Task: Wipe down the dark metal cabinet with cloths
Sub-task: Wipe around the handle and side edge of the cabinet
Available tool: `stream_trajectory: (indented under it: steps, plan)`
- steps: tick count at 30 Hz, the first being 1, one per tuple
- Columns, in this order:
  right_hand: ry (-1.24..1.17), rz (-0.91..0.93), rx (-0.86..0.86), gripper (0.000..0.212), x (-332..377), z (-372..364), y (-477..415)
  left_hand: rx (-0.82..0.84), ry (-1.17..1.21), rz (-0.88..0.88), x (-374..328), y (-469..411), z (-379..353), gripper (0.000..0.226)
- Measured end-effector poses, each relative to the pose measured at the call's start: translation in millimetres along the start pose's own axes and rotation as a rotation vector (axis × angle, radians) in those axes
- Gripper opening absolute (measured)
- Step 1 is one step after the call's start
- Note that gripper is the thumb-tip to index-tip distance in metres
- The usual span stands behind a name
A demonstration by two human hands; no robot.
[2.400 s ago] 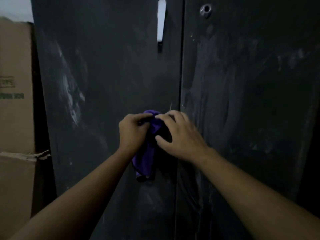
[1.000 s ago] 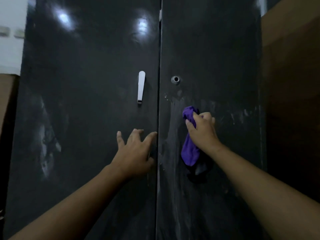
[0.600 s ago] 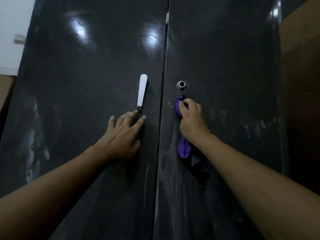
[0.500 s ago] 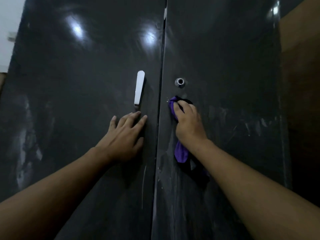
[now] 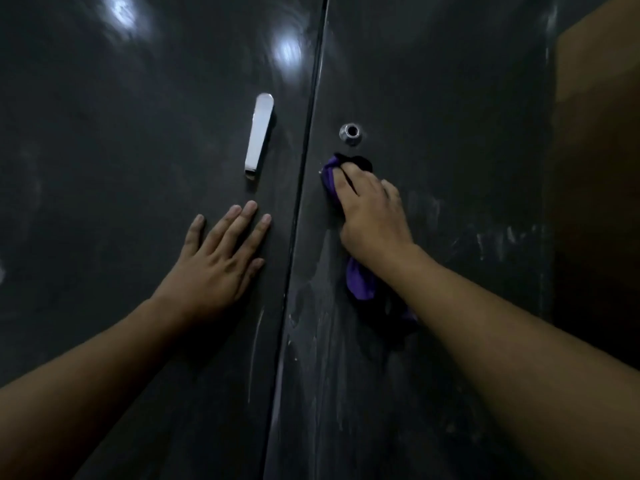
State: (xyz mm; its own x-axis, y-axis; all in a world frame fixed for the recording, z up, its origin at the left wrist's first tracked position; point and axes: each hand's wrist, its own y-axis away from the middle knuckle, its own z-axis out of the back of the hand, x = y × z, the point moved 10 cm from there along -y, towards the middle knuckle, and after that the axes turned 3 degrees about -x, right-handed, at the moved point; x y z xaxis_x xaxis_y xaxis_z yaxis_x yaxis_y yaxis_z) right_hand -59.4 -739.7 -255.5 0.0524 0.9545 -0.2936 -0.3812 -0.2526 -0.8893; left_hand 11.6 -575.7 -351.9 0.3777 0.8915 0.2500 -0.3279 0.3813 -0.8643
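Nearest the camera, two bare forearms are being held out toward the dark metal cabinet point(image 5: 138, 168). The left hand point(image 5: 221, 268) is being laid flat on the left door point(image 5: 104, 237), fingers straight and slightly spread, with nothing being held in it. It is judged that the door is being steadied this way.

Just across the centre seam point(image 5: 301, 202), the right hand point(image 5: 372, 216) is being pressed against the right door point(image 5: 450, 116). Its fingers are curled over a bunched purple cloth point(image 5: 360, 285), which is being gripped and pushed onto the metal. A loose tail of the cloth is hanging below the wrist.

Pale smears point(image 5: 322, 341) are being shown on the right door below this hand, and more are being shown off to its right. The wiping step is therefore judged to be under way on this door, with much of it not yet done.

Farther up, a chrome handle point(image 5: 259, 133) is being shown on the left door, just above the left fingertips. A round lock point(image 5: 350, 133) is sitting just above the cloth's top edge. Beyond these, light reflections point(image 5: 287, 53) are being thrown off the upper doors, and a brown panel point(image 5: 599, 168) is standing at the far right.

For the next move, firm pressure is being called for. The cloth should be carried around the lock, not over it, and then down across the smears.
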Motion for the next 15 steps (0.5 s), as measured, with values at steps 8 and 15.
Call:
stream_trajectory:
  steps: [8,15]
  plan:
    - [-0.108,0.249,-0.01,0.07,34.9,-4.8,11.9,0.197,0.086,0.052,-0.8,-7.0,-2.9,0.07]
    - [-0.057,-0.059,0.057,0.083,-29.3,6.9,-8.5,0.292,0.066,0.07,-4.5,-4.5,-6.6,0.065]
